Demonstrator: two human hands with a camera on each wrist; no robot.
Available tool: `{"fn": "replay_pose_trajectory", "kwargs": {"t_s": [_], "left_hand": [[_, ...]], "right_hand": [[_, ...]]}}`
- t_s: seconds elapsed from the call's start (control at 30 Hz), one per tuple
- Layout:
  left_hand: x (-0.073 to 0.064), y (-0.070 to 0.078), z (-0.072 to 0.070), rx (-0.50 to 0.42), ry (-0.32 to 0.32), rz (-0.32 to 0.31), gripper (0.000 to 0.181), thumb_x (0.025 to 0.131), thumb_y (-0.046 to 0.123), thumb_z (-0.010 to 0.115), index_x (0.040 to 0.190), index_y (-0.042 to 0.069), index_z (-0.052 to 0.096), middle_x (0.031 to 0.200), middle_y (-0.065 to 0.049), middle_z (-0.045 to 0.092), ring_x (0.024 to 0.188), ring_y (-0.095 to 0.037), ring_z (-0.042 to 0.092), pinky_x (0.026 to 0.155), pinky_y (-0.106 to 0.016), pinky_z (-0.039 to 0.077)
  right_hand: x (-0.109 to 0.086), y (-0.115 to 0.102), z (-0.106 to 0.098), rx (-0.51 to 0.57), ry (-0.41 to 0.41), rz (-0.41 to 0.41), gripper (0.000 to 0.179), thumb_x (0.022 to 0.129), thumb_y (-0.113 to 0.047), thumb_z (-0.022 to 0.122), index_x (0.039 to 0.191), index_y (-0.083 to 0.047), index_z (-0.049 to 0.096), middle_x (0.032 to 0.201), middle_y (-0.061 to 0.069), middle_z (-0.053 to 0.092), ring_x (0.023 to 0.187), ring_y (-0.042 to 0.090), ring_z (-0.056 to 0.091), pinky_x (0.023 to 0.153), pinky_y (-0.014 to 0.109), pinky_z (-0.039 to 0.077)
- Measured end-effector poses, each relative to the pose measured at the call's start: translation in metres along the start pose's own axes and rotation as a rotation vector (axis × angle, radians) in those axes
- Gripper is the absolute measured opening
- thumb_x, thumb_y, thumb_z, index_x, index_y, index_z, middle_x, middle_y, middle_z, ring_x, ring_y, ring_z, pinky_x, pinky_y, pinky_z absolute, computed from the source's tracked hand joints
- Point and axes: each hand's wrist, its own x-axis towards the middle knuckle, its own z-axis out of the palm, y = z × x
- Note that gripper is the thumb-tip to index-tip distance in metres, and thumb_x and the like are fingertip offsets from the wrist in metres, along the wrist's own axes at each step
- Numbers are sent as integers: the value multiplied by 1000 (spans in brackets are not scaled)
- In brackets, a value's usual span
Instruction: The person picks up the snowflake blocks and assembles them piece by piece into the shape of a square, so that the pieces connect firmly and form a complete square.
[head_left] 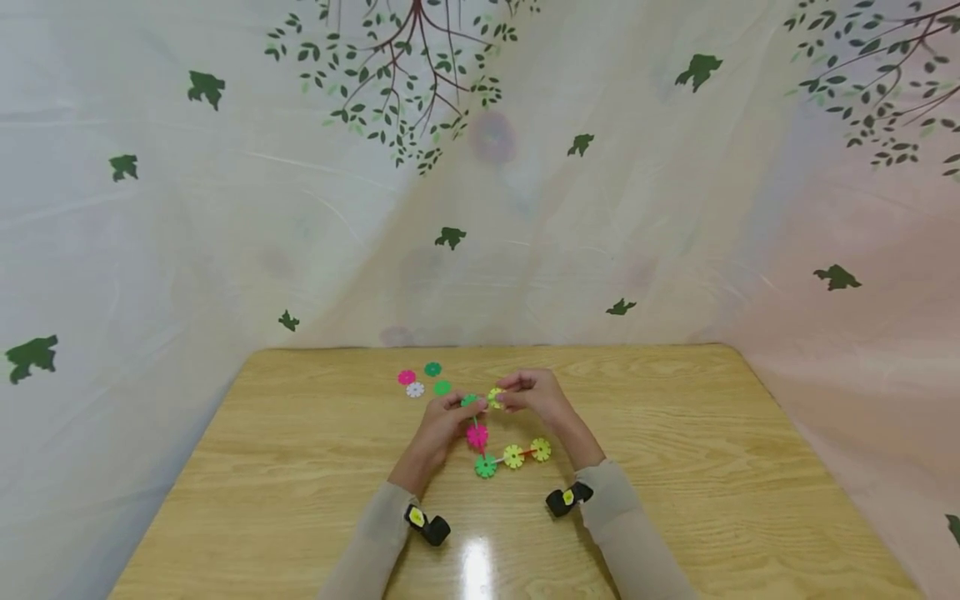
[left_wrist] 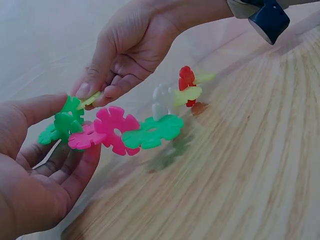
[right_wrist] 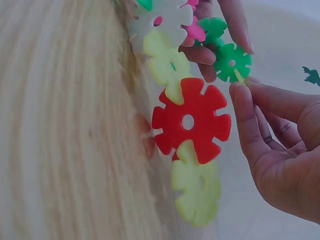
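Flower-shaped notched plastic discs are joined edge to edge in a bent chain. My left hand (head_left: 441, 423) holds its upper end by the green discs (left_wrist: 64, 126). Between thumb and fingers, my right hand (head_left: 536, 395) pinches a yellow disc (left_wrist: 89, 102), mostly covered by the fingers; its edge meets a green disc (right_wrist: 241, 56) in the right wrist view. Down from the left hand come pink discs (head_left: 477, 437), a green corner disc (left_wrist: 157, 132), a white disc (left_wrist: 160, 104), a yellow disc (head_left: 513, 456), a red disc (right_wrist: 212, 120) and a yellow end disc (right_wrist: 197, 202).
Loose discs lie on the wooden table (head_left: 300, 467) beyond the left hand: a pink one (head_left: 407, 377), a white one (head_left: 415, 390) and two green ones, the darker disc (head_left: 432, 368) farther back. A leaf-printed cloth (head_left: 525, 250) hangs behind the table.
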Motion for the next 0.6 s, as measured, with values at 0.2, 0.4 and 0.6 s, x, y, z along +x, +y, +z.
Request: {"fn": "replay_pose_trajectory", "kwargs": {"t_s": [0.2, 0.4, 0.6], "left_hand": [[-2, 5, -13, 47, -30, -28, 34, 97, 20, 71, 122, -3, 67, 103, 0, 71, 94, -16, 66, 80, -24, 55], [-7, 14, -32, 87, -62, -42, 35, 99, 17, 65, 127, -3, 65, 112, -1, 67, 101, -16, 60, 86, -25, 52], [-19, 14, -47, 99, -58, -68, 37, 97, 15, 64, 130, -2, 64, 118, -3, 65, 101, -13, 58, 85, -26, 51]], "right_hand": [[0, -8, 12, -38, -37, -16, 24, 90, 2, 73, 110, 15, 67, 85, 9, 73, 72, 14, 71, 75, 39, 64], [6, -20, 25, -151, -140, -65, 22, 94, -2, 71, 111, 11, 68, 89, 16, 74, 84, 38, 73, 82, 54, 61], [20, -31, 28, -312, -204, -103, 25, 97, -6, 67, 115, 12, 68, 93, 23, 73, 81, 32, 72, 78, 50, 62]]}}
